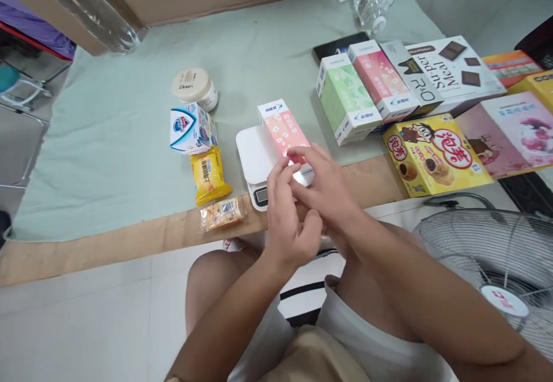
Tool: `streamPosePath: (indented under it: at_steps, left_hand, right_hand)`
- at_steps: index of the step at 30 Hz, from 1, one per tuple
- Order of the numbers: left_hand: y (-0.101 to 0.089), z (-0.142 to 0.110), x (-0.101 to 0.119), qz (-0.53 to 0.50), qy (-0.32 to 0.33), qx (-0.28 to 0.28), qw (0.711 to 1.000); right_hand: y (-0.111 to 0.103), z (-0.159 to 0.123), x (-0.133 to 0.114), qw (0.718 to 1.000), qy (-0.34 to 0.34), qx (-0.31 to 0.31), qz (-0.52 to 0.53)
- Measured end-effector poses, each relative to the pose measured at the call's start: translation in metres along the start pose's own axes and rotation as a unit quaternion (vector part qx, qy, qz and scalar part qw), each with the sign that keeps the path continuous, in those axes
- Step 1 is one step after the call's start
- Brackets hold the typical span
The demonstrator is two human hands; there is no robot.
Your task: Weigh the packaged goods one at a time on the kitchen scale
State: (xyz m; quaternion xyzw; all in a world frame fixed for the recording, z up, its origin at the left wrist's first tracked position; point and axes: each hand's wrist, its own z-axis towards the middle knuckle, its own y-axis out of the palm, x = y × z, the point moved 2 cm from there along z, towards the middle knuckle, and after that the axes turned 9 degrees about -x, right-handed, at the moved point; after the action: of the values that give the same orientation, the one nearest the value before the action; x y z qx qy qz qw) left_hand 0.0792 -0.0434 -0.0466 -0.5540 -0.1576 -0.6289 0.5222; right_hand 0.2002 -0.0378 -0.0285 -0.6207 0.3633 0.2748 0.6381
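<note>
My left hand (287,215) is raised in front of a white digital scale (254,154), its fingers stretched upward and its thumb bent. Its fingertips meet those of my right hand (326,183), which reaches across from the right with fingers extended. I see nothing held in either hand, though their overlap hides part of the palms. Just beyond them a pink flowered box (283,125) lies on the right side of the scale, its near end covered by my fingers. A shiny strip beside that end is too covered to name. The scale's dark display shows left of my left hand.
Left of the scale stand a Dove jar (194,88), a white-and-blue soap box (192,128), a yellow snack packet (210,174) and a clear-wrapped snack (223,214). Several boxes, one green (348,99) and one yellow (436,154), line the right. A fan (488,244) stands close at lower right.
</note>
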Motion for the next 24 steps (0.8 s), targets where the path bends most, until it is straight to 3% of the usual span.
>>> streamPosePath:
  at_steps: [3, 6, 10, 13, 18, 24]
  left_hand:
    - [0.014, -0.002, 0.007, -0.018, 0.051, 0.018, 0.998]
    - [0.03, -0.006, 0.012, -0.067, 0.04, 0.005, 0.997]
    - [0.055, -0.018, 0.017, -0.109, 0.032, -0.077, 0.99]
    - [0.073, -0.03, 0.016, -0.102, 0.025, -0.141, 0.984]
    - [0.09, -0.033, 0.008, -0.082, 0.005, -0.195, 0.977]
    - [0.087, -0.016, 0.003, -0.062, -0.064, -0.244, 0.966]
  right_hand:
    - [-0.02, -0.028, 0.002, 0.996, -0.048, 0.065, -0.048]
    - [-0.041, -0.069, 0.002, 0.987, -0.053, 0.095, -0.118]
    - [-0.055, -0.119, 0.011, 0.974, 0.016, 0.104, -0.203]
    - [-0.055, -0.141, 0.028, 0.961, 0.069, 0.107, -0.244]
    - [-0.048, -0.139, 0.056, 0.966, 0.098, 0.126, -0.202]
    - [-0.048, -0.124, 0.075, 0.976, 0.099, 0.102, -0.167]
